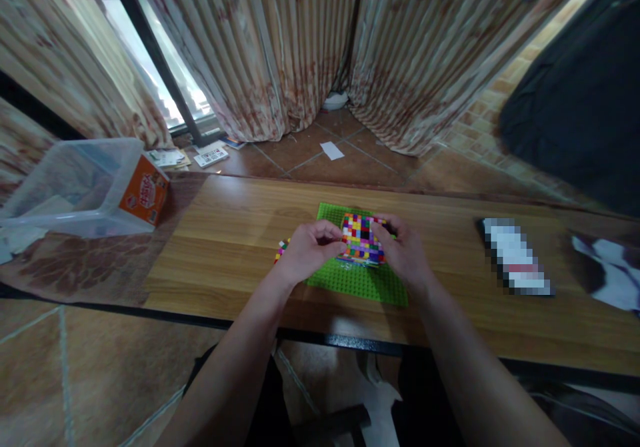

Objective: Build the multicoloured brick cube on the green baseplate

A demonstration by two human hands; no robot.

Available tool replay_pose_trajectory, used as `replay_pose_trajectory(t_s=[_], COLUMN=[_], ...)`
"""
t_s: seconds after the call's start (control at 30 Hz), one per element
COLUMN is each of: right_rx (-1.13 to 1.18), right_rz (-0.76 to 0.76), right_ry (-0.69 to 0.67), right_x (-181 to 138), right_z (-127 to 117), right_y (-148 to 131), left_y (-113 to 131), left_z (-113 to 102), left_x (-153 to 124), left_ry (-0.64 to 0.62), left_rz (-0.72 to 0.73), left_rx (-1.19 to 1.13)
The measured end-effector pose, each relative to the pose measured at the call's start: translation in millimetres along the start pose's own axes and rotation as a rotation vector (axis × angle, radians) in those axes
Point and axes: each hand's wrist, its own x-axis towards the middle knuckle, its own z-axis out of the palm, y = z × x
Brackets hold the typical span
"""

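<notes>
Brick block (363, 239): multicolour small squares in tight rows, sitting on the far half of the green baseplate (360, 283). Left hand (307, 250) and right hand (405, 253) are clamped on its two sides, fingers curled over the top. Looks like a seating/pressing step. Any further push needs studs aligned and the plate flat. Loose bricks (281, 250) lie just left of the baseplate.

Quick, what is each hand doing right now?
Left hand: closed on the left side of the multicoloured plastic brick block on the flat green studded baseplate.
Right hand: closed on the same block's right side.
</notes>
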Motion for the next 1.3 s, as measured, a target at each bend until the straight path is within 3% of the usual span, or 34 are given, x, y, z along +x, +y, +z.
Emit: replay_pose_trajectory(t_s=[0.43,0.67,0.77,0.93,1.13,1.3], right_rx=[-0.025,-0.099,-0.106,-0.134,-0.076,0.003], right_rz=[0.028,0.082,0.131,0.104,0.109,0.183], right_ry=[-0.056,-0.101,-0.159,-0.3,-0.411,-0.47], right_x=[3,6,6,6,4,1], right_z=[-6,-24,-35,-49,-48,-44], right_y=[2,4,5,8,9,7], left_y=[-2,-6,-11,-17,-20,-16], left_z=[6,5,6,8,9,-2], left_x=[-5,-8,-7,-3,1,2], left_ry=[0.017,-0.095,-0.142,-0.12,-0.097,-0.005], left_rz=[-0.027,-0.184,-0.187,-0.067,-0.121,-0.113], left_rx=[-0.031,-0.112,-0.153,-0.175,-0.273,-0.268])
